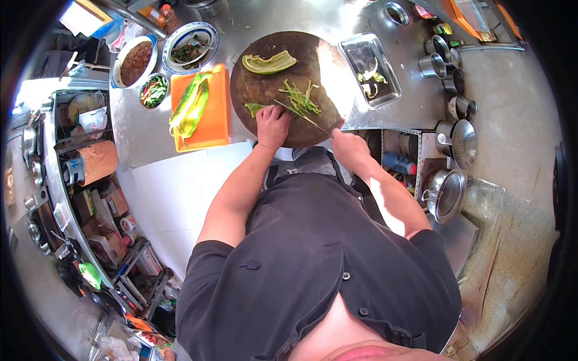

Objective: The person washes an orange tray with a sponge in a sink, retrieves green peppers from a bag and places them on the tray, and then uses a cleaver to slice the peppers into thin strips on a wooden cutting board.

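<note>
My left hand (273, 126) presses a piece of green pepper (255, 108) onto the round wooden chopping board (271, 90); its fingers cover most of the piece. My right hand (350, 146) grips a knife, with the blade (307, 119) angled across the board, its far end close to my left fingertips. Beyond the blade lies a small heap of thin green pepper strips (301, 97). A hollowed pepper half (269, 62) rests near the board's far edge, cut side visible.
Left of the board, an orange tray (216, 122) holds long green peppers (194, 106). Bowls of chopped chillies (154, 91), brown sauce (137, 58) and dark greens (187, 52) stand beyond it. A steel tray (392, 92) with pepper scraps (371, 79) sits to the right.
</note>
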Available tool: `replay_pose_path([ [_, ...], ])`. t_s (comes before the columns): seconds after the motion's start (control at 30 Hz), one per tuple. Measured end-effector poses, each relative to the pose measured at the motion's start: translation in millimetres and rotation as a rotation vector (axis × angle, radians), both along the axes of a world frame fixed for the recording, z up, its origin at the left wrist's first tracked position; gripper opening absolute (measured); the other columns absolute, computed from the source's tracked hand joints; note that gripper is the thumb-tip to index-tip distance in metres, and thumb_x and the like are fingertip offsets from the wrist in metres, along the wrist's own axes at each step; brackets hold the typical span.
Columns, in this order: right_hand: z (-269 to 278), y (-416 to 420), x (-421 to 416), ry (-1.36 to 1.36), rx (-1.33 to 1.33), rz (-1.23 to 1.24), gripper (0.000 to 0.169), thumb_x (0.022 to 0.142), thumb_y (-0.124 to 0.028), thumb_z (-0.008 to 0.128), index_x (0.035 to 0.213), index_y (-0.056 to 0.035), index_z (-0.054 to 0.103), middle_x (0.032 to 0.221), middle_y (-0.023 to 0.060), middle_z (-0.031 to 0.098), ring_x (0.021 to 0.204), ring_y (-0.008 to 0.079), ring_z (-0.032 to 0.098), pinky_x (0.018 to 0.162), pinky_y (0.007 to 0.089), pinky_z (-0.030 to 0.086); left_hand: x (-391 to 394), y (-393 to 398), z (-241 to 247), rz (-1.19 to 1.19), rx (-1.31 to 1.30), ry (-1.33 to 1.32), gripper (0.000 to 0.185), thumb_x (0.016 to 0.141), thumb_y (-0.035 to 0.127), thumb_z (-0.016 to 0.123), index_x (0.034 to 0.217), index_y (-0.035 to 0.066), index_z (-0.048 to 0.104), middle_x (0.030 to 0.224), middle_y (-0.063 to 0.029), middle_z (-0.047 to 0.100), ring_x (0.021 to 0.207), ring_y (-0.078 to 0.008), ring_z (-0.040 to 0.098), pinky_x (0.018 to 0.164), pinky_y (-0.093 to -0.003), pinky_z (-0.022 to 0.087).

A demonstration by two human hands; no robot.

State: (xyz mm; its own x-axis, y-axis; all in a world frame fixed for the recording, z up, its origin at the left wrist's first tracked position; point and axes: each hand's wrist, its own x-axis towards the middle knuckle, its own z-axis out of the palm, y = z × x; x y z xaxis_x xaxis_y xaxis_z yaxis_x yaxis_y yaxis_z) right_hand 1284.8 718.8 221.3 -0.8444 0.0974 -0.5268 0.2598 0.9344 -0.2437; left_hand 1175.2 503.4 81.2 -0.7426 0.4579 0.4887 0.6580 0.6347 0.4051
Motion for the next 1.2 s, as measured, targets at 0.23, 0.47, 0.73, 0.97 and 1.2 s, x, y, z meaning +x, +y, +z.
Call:
replay_pose_path([
  [0.23,-30.0,8.4,-15.7,0.054,-0.070,0.036,0.024,0.104,-0.026,0.055,0.108,-0.0033,0.059,0.093,0.0260,0.074,0.093,0.0482,0.072,0.083,0.0598,0.056,8.5,5.9,-0.6,0.014,-0.060,-0.017,0.013,0.082,0.020,0.072,0.095,0.021,0.074,0.107,0.0006,0.069,0.111,-0.0253,0.063,0.098,-0.0466,0.046],
  [0.47,-33.5,55.7,-5.0,0.100,-0.136,0.138,0.022,0.103,-0.026,0.057,0.108,-0.0038,0.058,0.088,0.0243,0.073,0.089,0.0477,0.071,0.080,0.0603,0.055,40.7,39.1,-0.4,0.115,0.016,-0.045,0.014,0.084,0.018,0.076,0.098,0.017,0.075,0.108,-0.0021,0.067,0.109,-0.0287,0.063,0.096,-0.0461,0.047],
  [0.73,-32.0,58.6,10.8,0.185,-0.129,0.198,0.019,0.102,-0.022,0.056,0.104,-0.0031,0.057,0.085,0.0235,0.073,0.080,0.0473,0.071,0.072,0.0607,0.055,49.7,40.3,-1.2,0.159,-0.030,-0.058,0.014,0.084,0.018,0.075,0.098,0.016,0.075,0.109,-0.0033,0.067,0.109,-0.0297,0.063,0.095,-0.0455,0.049],
  [0.97,-5.7,57.6,5.8,0.104,-0.101,0.184,0.020,0.101,-0.022,0.056,0.103,-0.0021,0.059,0.088,0.0235,0.074,0.086,0.0465,0.072,0.075,0.0600,0.055,45.8,33.2,-5.8,0.139,-0.044,-0.052,0.014,0.085,0.019,0.074,0.099,0.016,0.073,0.112,-0.0041,0.066,0.110,-0.0298,0.062,0.094,-0.0448,0.050],
  [1.2,-26.6,41.1,-7.4,0.113,-0.106,0.128,0.021,0.102,-0.023,0.057,0.105,-0.0022,0.059,0.089,0.0235,0.074,0.087,0.0469,0.072,0.077,0.0599,0.056,43.3,36.0,0.7,0.135,-0.019,-0.053,0.016,0.085,0.019,0.077,0.101,0.016,0.075,0.110,-0.0037,0.067,0.109,-0.0300,0.062,0.091,-0.0455,0.050],
])
